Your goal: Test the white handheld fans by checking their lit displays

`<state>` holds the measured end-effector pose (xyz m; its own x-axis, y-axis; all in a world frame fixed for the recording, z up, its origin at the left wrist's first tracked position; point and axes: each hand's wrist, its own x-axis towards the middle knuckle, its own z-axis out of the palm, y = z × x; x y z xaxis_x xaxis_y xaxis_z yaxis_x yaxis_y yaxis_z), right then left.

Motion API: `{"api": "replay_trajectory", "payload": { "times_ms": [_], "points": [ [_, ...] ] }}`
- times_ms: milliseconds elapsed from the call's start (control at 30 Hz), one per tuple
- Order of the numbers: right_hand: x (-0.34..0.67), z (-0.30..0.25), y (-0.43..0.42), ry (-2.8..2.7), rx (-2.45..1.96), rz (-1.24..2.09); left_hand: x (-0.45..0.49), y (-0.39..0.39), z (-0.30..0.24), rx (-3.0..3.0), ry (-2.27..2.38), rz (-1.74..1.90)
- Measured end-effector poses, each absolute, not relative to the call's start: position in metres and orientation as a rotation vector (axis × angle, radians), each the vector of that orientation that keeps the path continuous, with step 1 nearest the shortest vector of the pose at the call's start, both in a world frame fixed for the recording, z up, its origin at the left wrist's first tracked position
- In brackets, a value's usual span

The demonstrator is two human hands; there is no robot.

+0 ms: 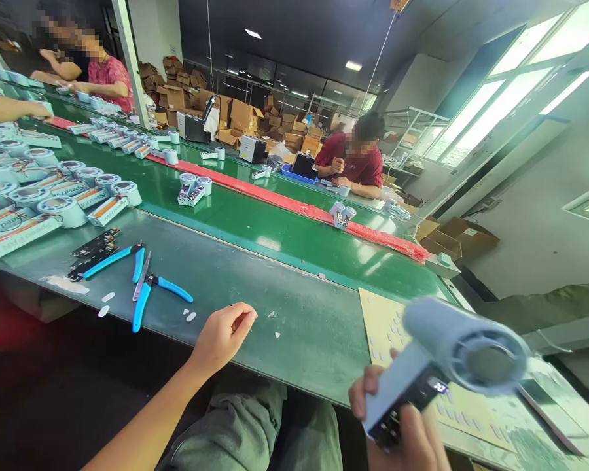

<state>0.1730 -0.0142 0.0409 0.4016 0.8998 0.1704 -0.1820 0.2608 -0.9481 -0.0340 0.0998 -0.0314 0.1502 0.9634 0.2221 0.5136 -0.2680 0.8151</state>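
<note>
My right hand (402,425) grips the handle of a pale blue handheld fan (451,356), whose round head points right and whose handle shows a small lit display. It hovers over a beige sticker sheet (380,324) on the green table. My left hand (223,333) rests at the table's near edge with fingers loosely curled, holding nothing I can see. Small white stickers (190,316) lie just left of it.
Blue-handled cutters (150,291) and dark circuit strips (95,248) lie at left. Several packed fans (53,196) crowd the far left. More fans (192,190) ride the green conveyor (275,222). Two other people work across it, with cardboard boxes behind.
</note>
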Motion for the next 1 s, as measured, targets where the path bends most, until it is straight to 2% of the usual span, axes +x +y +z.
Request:
{"api": "replay_trajectory", "payload": {
  "times_ms": [133,1000],
  "points": [
    [0.156,0.030,-0.006,-0.729,-0.941,1.033,-0.034,0.101,-0.032,1.890,1.408,1.010],
    [0.153,0.014,0.002,-0.622,-0.938,1.204,-0.034,0.101,-0.035,1.971,1.403,1.012]
  ]
}}
